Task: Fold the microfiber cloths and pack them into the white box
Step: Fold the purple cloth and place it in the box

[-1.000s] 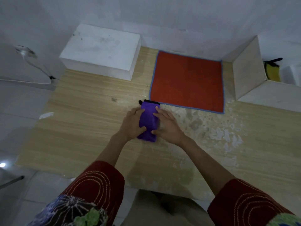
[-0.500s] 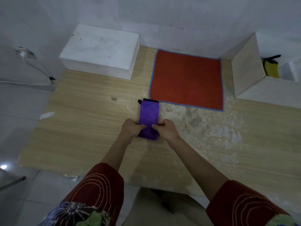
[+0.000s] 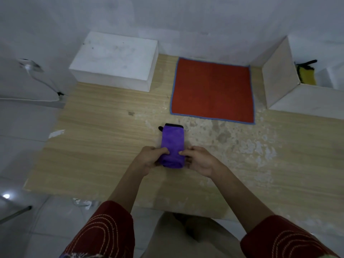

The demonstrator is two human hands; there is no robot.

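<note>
A purple microfiber cloth [image 3: 173, 140], folded into a narrow strip with a black hem at its far end, lies on the wooden table [image 3: 104, 131]. My left hand [image 3: 149, 158] and my right hand [image 3: 200, 160] pinch its near end from either side, and that end is rolled up off the table. An orange cloth [image 3: 212, 90] with a blue hem lies flat behind it. At the right stands an open white box [image 3: 279, 77] with a yellow cloth [image 3: 307, 74] inside.
A closed white box [image 3: 115, 60] sits at the table's back left, against the white wall. A white cable [image 3: 37, 79] hangs off the wall at the left. The tabletop's surface is worn and patchy at the centre right.
Both hands slid from the cloth's middle down to its near end and took hold of it. The near end is now rolled up.
</note>
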